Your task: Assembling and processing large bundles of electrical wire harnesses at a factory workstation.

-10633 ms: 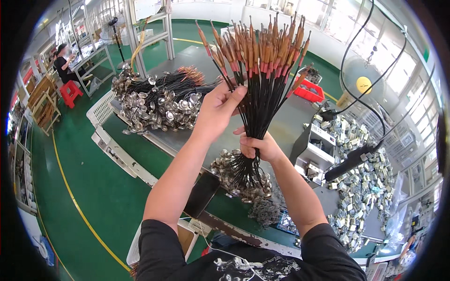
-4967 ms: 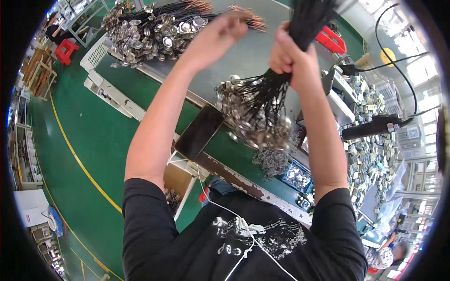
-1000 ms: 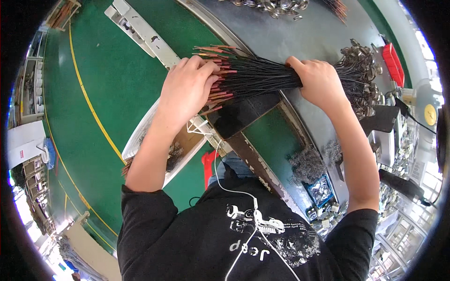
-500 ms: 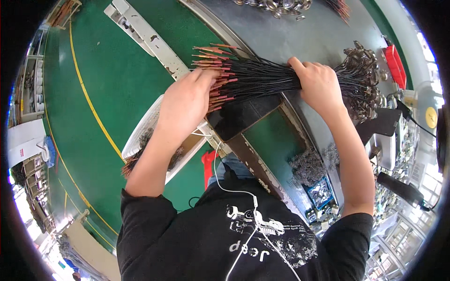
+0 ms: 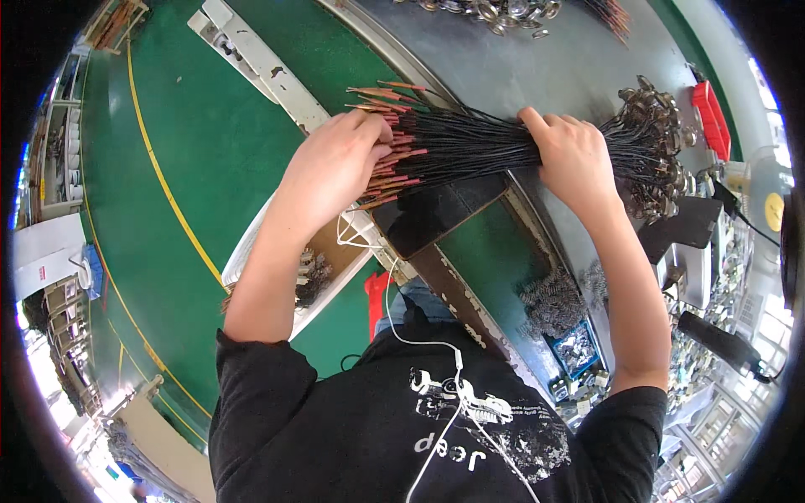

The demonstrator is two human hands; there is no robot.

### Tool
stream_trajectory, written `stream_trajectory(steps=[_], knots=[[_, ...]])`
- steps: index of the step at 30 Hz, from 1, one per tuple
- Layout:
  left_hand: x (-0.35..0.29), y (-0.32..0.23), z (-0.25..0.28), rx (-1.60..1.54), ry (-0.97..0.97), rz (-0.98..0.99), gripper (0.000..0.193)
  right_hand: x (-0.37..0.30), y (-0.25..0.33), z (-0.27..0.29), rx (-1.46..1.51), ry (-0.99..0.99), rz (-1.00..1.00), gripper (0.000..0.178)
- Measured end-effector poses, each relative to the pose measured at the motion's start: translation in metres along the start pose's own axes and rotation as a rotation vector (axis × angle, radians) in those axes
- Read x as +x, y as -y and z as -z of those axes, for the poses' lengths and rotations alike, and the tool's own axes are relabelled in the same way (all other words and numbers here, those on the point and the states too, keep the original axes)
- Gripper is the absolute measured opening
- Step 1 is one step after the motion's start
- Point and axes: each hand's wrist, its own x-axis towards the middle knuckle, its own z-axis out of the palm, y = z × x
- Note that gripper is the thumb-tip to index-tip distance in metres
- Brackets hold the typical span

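A thick bundle of black wires [image 5: 474, 138] stretches sideways between my hands over the bench edge. Around its middle-right part my right hand [image 5: 577, 159] is closed, thumb on top. Beyond that hand, round metal discs [image 5: 658, 121] cluster on the wires' right ends. At the opposite end, reddish-copper tips [image 5: 387, 191] fan out unevenly. There my left hand [image 5: 329, 168] has its fingers curled, thumb and forefinger around some of these tips. How many wires it grips is hidden.
Below my left forearm sits a white basket [image 5: 323, 314] with dark metal parts inside. More discs [image 5: 503, 10] lie on the grey metal bench [image 5: 537, 63]. A red bin [image 5: 711, 121] stands at the right. A blue tray [image 5: 574, 348] and a heap of grey parts [image 5: 549, 302] lie nearer me.
My left hand has shifted slightly left and its fingers have curled more at the tips. The right hand keeps its hold on the bundle, nearly in place.
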Motion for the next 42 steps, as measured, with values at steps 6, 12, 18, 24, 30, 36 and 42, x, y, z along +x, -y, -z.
stream_trajectory(steps=[6, 12, 18, 24, 30, 36, 42], knots=[[-0.018, -0.014, 0.002, 0.049, -0.022, 0.016, 0.026, -0.001, -0.001, -0.001, 0.009, -0.023, -0.004, 0.05], [-0.001, -0.005, -0.006, 0.103, -0.029, 0.173, 0.02, -0.002, 0.002, 0.001, 0.004, -0.015, -0.003, 0.052], [0.03, 0.008, 0.0, 0.071, 0.012, 0.04, 0.008, -0.001, -0.002, 0.006, 0.012, 0.027, 0.012, 0.052], [0.041, 0.023, 0.004, 0.071, 0.065, -0.07, 0.007, 0.005, -0.006, 0.008, 0.025, 0.047, 0.065, 0.067], [0.036, -0.003, 0.03, 0.027, 0.026, -0.153, 0.012, 0.003, -0.009, 0.014, 0.068, 0.099, -0.068, 0.071], [0.029, 0.012, 0.0, -0.015, -0.163, -0.16, 0.014, 0.012, -0.003, 0.011, 0.046, 0.064, -0.057, 0.057], [0.035, -0.01, -0.001, -0.014, -0.208, -0.157, 0.01, 0.011, -0.008, 0.008, 0.113, -0.005, -0.036, 0.034]])
